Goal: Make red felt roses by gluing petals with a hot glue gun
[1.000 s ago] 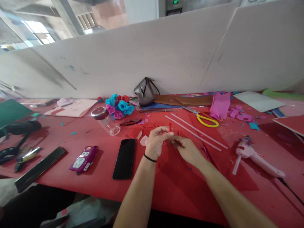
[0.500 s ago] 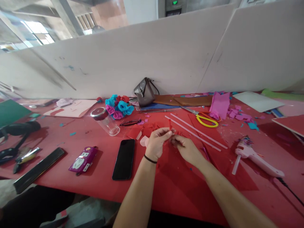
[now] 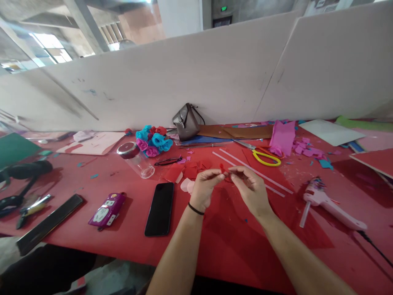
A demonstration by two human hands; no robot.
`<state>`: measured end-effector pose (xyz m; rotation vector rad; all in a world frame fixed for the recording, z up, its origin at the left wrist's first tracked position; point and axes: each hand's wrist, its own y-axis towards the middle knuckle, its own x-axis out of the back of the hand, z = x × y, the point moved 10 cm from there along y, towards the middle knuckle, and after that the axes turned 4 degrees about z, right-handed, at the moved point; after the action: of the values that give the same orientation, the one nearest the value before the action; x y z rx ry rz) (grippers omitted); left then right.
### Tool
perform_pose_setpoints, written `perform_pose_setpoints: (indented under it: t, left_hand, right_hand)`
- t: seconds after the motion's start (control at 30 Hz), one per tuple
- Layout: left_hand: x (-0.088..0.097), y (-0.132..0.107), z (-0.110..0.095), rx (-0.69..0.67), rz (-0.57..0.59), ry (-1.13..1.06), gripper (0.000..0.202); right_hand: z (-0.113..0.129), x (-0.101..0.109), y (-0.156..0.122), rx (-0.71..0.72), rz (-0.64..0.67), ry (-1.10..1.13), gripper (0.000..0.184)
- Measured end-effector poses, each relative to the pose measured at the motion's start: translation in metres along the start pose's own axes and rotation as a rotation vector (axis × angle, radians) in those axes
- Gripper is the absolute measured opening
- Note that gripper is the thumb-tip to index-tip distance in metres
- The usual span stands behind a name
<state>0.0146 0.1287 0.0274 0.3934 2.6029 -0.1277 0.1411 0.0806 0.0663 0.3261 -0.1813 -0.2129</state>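
Note:
My left hand point(image 3: 205, 187) and my right hand point(image 3: 251, 189) meet above the red table point(image 3: 129, 229), fingertips pinched together on a small piece of red paper point(image 3: 223, 169) between them. Under the hands lies a sheet of red paper point(image 3: 245, 229). Two thin white sticks point(image 3: 254, 173) lie just beyond my right hand. Red paper scraps point(image 3: 187, 170) and a pale pink petal shape point(image 3: 186, 185) lie to the left of my left hand.
A black phone point(image 3: 159, 208) and a purple gadget point(image 3: 104, 209) lie at left. A clear jar point(image 3: 136, 159), paper flowers point(image 3: 153, 140), yellow scissors point(image 3: 264, 157), a brown bag point(image 3: 186, 121), a pink glue gun point(image 3: 330, 207) and a black ruler point(image 3: 46, 225) surround the hands. A white partition point(image 3: 215, 78) stands behind.
My right hand has lifted off the table and risen to the level of my left hand; both now pinch the red paper piece slightly higher and farther right.

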Motion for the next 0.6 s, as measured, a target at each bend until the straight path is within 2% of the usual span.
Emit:
perform_pose_setpoints:
  t: [0.17,0.27,0.47,0.6]
  left_hand:
    - [-0.005,0.000,0.009,0.048,-0.009,-0.004,0.028]
    - [-0.008,0.000,0.011,0.050,-0.012,0.001,0.028]
    - [-0.011,-0.003,0.013,0.051,-0.013,-0.005,0.025]
    - [-0.013,-0.004,0.017,0.064,-0.034,-0.049,0.029]
  right_hand:
    - [0.014,0.000,-0.002,0.079,0.020,-0.025,0.012]
    - [0.017,0.003,-0.002,0.109,-0.016,-0.052,0.007]
    - [0.010,0.012,-0.001,0.087,-0.111,-0.116,0.009]
    - [0.010,0.010,-0.001,0.097,-0.131,-0.218,0.014]
